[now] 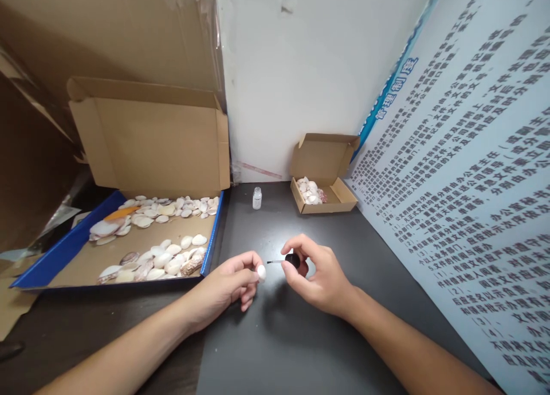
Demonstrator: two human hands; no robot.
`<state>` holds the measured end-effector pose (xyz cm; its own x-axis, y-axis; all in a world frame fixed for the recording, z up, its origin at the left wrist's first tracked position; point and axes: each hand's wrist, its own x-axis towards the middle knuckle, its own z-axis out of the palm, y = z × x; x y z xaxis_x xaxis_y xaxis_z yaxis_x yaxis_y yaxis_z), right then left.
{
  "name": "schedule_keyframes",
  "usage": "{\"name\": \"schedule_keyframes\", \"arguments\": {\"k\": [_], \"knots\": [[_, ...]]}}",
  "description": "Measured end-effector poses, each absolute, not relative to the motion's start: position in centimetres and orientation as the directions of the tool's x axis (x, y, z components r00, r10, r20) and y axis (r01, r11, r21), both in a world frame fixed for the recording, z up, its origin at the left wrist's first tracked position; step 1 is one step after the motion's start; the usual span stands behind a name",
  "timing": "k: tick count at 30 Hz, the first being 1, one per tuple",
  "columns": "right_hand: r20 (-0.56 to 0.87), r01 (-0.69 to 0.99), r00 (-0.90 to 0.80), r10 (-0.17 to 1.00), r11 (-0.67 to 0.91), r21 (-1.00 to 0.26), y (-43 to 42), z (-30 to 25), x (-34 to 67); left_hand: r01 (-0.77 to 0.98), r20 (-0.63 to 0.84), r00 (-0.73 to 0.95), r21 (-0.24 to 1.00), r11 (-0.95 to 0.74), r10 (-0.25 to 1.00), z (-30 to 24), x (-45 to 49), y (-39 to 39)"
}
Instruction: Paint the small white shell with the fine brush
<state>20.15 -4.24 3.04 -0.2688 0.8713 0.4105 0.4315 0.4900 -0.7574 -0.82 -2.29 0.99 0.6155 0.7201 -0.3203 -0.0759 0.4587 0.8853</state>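
Observation:
My left hand (234,283) pinches a small white shell (261,273) between thumb and fingertips, just above the dark table. My right hand (315,274) grips a black cap with a thin brush (289,261); the brush tip points left, almost touching the shell. A small clear glass bottle (256,198) stands uncapped farther back on the table, between the two boxes.
A large blue-edged cardboard box (69,246) holding several shells lies at the left, its lid raised. A small cardboard box (330,203) with several shells sits at the back right. A printed poster (472,183) leans along the right; a white wall stands behind.

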Motion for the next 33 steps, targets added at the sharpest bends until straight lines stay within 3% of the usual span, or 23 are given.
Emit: {"name": "schedule_keyframes", "arguments": {"k": [5, 9, 13, 17, 22, 26, 31, 33], "knots": [[0.405, 0.331, -0.300, 0.864, 0.493, -0.805, -4.30, 3.17, 20.20, -0.088, -0.315, 0.624, 0.881, 0.465, 0.715, 0.65, -0.84, -2.08], [0.388, 0.384, -0.276, 0.879, 0.471, -0.794, -4.23, 3.14, 20.14, -0.095, -0.314, 0.624, 0.878, 0.469, 0.715, 0.52, -0.89, -2.08], [0.397, 0.310, -0.254, 0.882, 0.463, -0.830, -4.22, 3.24, 20.12, -0.093, -0.310, 0.630, 0.880, 0.466, 0.712, 0.64, -0.85, -2.12], [0.396, 0.385, -0.260, 0.881, 0.470, -0.794, -4.18, 3.30, 20.15, -0.095, -0.305, 0.628, 0.883, 0.460, 0.716, 0.54, -0.83, -2.08], [0.357, 0.305, -0.288, 0.888, 0.439, -0.845, -3.99, 3.24, 20.23, -0.096, -0.306, 0.633, 0.880, 0.465, 0.711, 0.27, -0.90, -1.98], [0.350, 0.395, -0.257, 0.901, 0.428, -0.813, -4.01, 3.28, 20.19, -0.096, -0.307, 0.629, 0.881, 0.463, 0.714, 0.32, -0.88, -1.96], [0.331, 0.283, -0.270, 0.904, 0.403, -0.870, -4.05, 3.38, 20.21, -0.094, -0.312, 0.626, 0.880, 0.466, 0.715, 0.27, -0.83, -1.94], [0.333, 0.337, -0.275, 0.902, 0.415, -0.845, -4.04, 3.28, 20.25, -0.091, -0.314, 0.627, 0.880, 0.467, 0.713, 0.27, -0.85, -1.95]]}}
